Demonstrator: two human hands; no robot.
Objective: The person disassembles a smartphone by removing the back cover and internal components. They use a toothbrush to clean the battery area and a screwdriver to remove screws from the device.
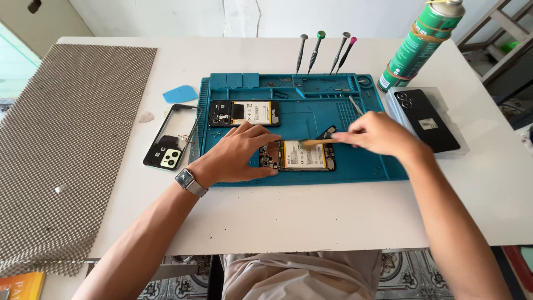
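An opened phone (304,155) with a yellow-white battery lies on the blue repair mat (366,166). My left hand (239,153) rests flat on the phone's left end, a watch on its wrist. My right hand (377,133) is closed around a small wooden-handled brush (315,143), whose tip hovers over the phone's upper left part. A second opened phone (244,113) lies further back on the mat. A small dark part (327,132) sits just behind the brush.
Several screwdrivers (325,51) stand at the mat's far edge. A green spray can (422,41) stands at back right, beside a black phone back (426,119) on a clear tray. A phone frame (169,139), a blue pick (180,94) and a mesh mat (72,139) lie left.
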